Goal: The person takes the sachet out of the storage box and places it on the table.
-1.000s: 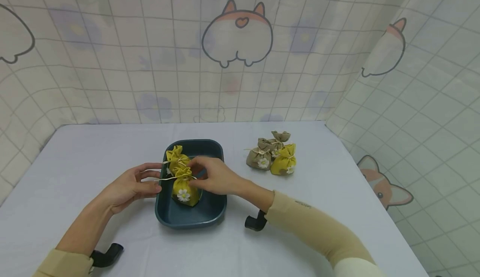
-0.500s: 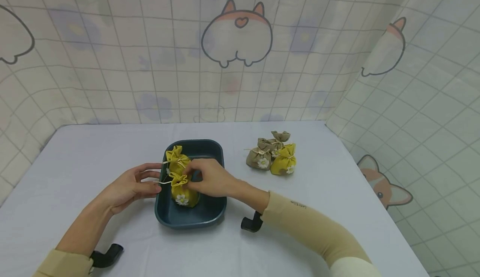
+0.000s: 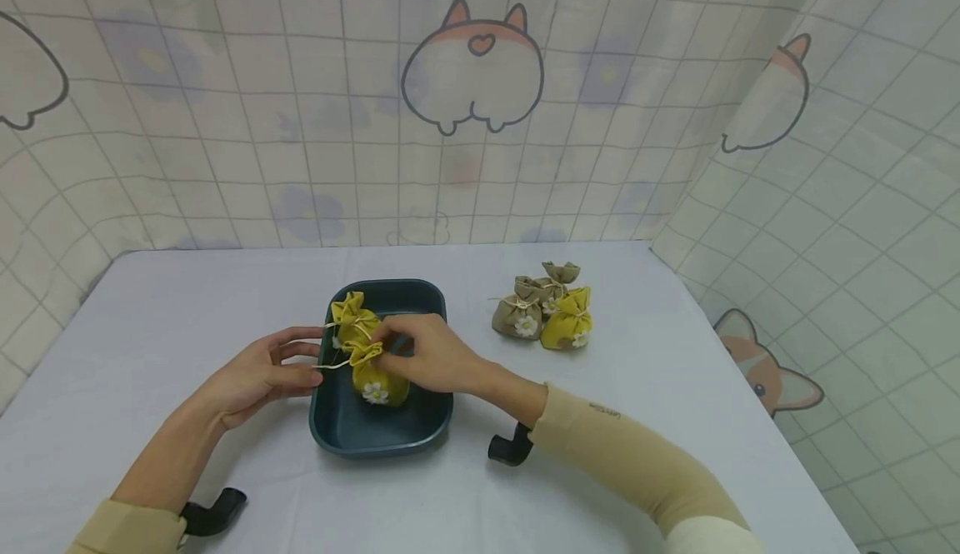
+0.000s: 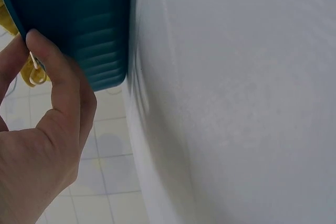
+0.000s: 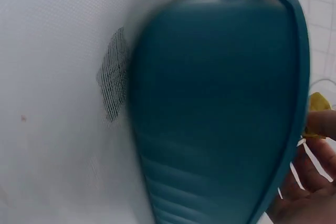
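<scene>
In the head view, my right hand (image 3: 431, 352) pinches the gathered neck of a yellow drawstring pouch (image 3: 380, 387) inside a dark teal tray (image 3: 382, 447). This pouch carries a white flower and a pale string trailing over the tray's left rim. Behind it in the tray sits a second yellow pouch (image 3: 348, 312), partly covered by the first. My left hand (image 3: 258, 375) rests with spread fingers against the tray's left side. In the left wrist view, the thumb (image 4: 50, 59) touches the tray near its rim, beside a bit of white string.
Two beige pouches (image 3: 516, 318) and another yellow pouch (image 3: 567, 321) stand together on the white-covered table (image 3: 600, 421), to the right of the tray. Tiled-pattern curtains (image 3: 315, 146) with cartoon corgis hang behind and at the right. Black curved pieces (image 3: 215, 512) sit at both wrists.
The right hand dips slightly left with the front yellow pouch, then shifts it a little back to the right and up. The left hand and the tray stay where they are.
</scene>
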